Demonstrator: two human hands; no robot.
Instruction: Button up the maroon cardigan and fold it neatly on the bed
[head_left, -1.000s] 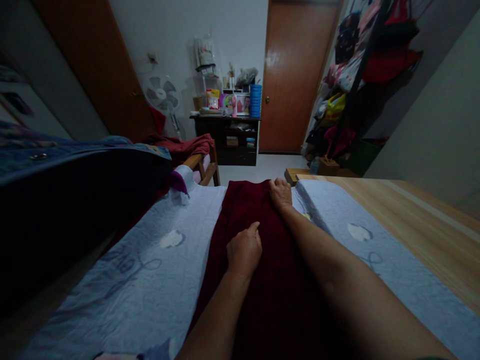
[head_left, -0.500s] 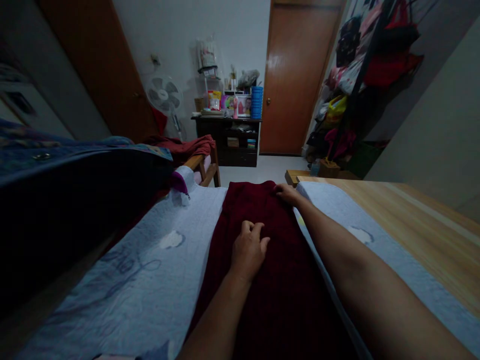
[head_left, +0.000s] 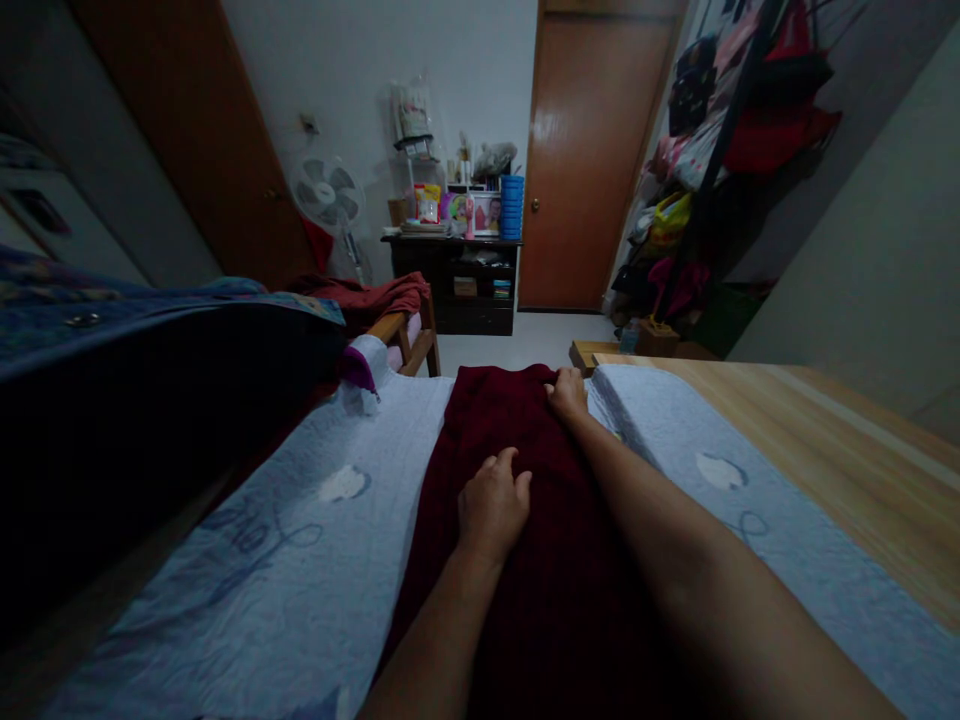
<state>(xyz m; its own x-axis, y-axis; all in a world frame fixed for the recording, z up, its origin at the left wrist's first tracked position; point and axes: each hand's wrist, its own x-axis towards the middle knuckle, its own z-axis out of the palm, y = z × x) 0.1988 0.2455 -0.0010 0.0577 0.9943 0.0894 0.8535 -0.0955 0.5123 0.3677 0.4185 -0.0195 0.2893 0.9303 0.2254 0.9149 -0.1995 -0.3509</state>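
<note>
A long dark red cloth (head_left: 499,420), perhaps a garment, lies lengthwise over a pale blue patterned sheet (head_left: 375,560). My right hand (head_left: 568,392) is at the cloth's far right corner, its fingers curled over the edge and gripping it. Nearer to me, my left hand (head_left: 493,505) rests on or just above the middle of the cloth. Its fingers are loosely bent with the thumb apart, and nothing shows in them. The cloth's near end is dark and partly hidden by my forearms.
Bare wooden boards (head_left: 847,430) run along the right side. At left hangs a large dark fabric (head_left: 150,440) with a blue patterned edge. Beyond the bed stand a fan (head_left: 328,192), a dark cabinet (head_left: 472,318) and a brown door (head_left: 600,160). Bags (head_left: 780,130) hang at right.
My right hand has shifted slightly left and closed more on the cloth's corner, and the cloth's right side now lies differently against the sheet. My left hand has barely moved.
</note>
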